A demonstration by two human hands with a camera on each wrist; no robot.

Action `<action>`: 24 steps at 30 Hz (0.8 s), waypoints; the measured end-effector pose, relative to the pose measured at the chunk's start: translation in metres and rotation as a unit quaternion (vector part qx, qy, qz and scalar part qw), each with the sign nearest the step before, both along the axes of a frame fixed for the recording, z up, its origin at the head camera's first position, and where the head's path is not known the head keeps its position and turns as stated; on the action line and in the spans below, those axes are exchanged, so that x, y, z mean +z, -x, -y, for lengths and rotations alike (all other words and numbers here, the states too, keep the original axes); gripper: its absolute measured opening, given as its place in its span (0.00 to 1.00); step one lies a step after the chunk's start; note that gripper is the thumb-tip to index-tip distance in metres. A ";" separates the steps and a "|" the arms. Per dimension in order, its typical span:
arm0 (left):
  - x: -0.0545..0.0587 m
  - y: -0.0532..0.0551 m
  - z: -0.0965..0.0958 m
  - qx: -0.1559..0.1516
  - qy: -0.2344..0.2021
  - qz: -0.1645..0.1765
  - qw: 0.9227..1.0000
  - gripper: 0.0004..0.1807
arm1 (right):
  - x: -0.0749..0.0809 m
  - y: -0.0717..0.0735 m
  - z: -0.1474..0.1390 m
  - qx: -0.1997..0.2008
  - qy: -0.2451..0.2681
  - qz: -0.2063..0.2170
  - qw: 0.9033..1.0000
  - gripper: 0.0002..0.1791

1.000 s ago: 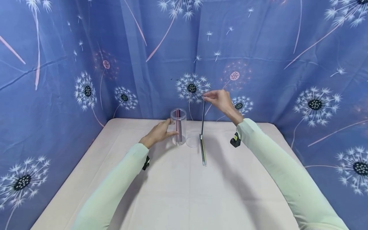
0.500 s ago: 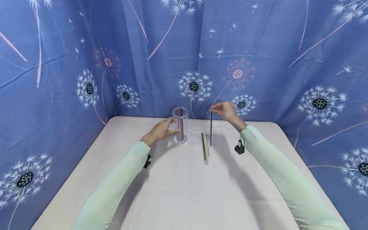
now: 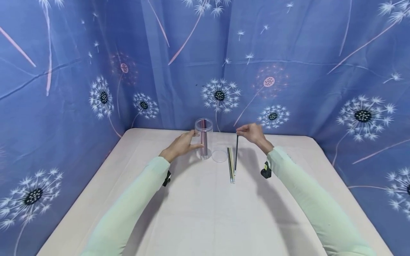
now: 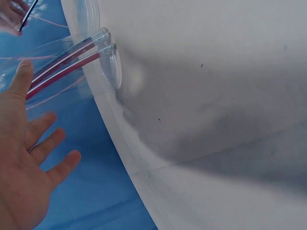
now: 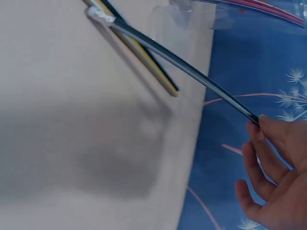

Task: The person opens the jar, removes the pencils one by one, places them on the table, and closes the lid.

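Note:
My left hand [image 3: 181,145] holds an upright clear plastic cylinder [image 3: 209,140] between thumb and fingers. Inside stand several pencils [image 3: 204,135], red or pink and dark ones, with pale ends down. In the left wrist view, the thumb [image 4: 24,79] lies against the clear wall while other fingers spread beside it. My right hand [image 3: 253,133] pinches a dark pencil [image 3: 236,154] by its upper end, whitish end pointing down. Whether that end touches the table cannot be told. Just left of it lie a dark pencil [image 3: 229,165] and a yellow pencil [image 3: 232,165], side by side.
A clear round lid [image 3: 219,156] lies between the cylinder and the loose pencils. All stand toward the back of a table with a pale cloth [image 3: 205,213]. Behind and along the sides hangs a blue curtain [image 3: 179,89] with a dandelion print.
My right hand has moved the dark pencil to the right and lowered it beside the lying pencils. My left hand has stayed at the cylinder. The head view has shifted slightly.

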State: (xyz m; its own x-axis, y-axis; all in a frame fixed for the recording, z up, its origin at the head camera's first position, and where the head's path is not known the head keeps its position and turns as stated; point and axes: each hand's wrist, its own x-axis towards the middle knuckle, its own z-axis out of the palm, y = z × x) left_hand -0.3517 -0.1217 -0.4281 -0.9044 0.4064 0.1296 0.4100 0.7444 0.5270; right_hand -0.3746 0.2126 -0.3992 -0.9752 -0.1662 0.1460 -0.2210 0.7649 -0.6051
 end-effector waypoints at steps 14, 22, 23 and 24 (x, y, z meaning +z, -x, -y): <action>0.003 0.003 0.000 -0.005 0.010 -0.002 1.000 0.44 | -0.044 0.005 0.010 -0.027 0.022 0.000 0.999 0.14; 0.000 0.004 0.001 -0.004 0.006 -0.001 1.000 0.42 | -0.064 0.002 0.019 -0.032 0.018 0.027 0.999 0.14; 0.000 0.003 0.001 -0.004 0.005 -0.001 1.000 0.42 | -0.066 0.001 0.020 -0.032 0.015 0.031 0.999 0.14; 0.000 0.003 0.002 -0.004 0.004 0.000 1.000 0.41 | -0.068 0.001 0.021 -0.032 0.012 0.035 0.999 0.14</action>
State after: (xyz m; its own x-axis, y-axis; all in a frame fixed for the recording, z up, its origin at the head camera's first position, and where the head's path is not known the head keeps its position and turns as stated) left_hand -0.3550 -0.1236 -0.4284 -0.9013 0.4146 0.1256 0.4156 0.7457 0.5209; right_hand -0.3754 0.1921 -0.4674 -0.9918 -0.0997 0.0803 -0.1280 0.7616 -0.6353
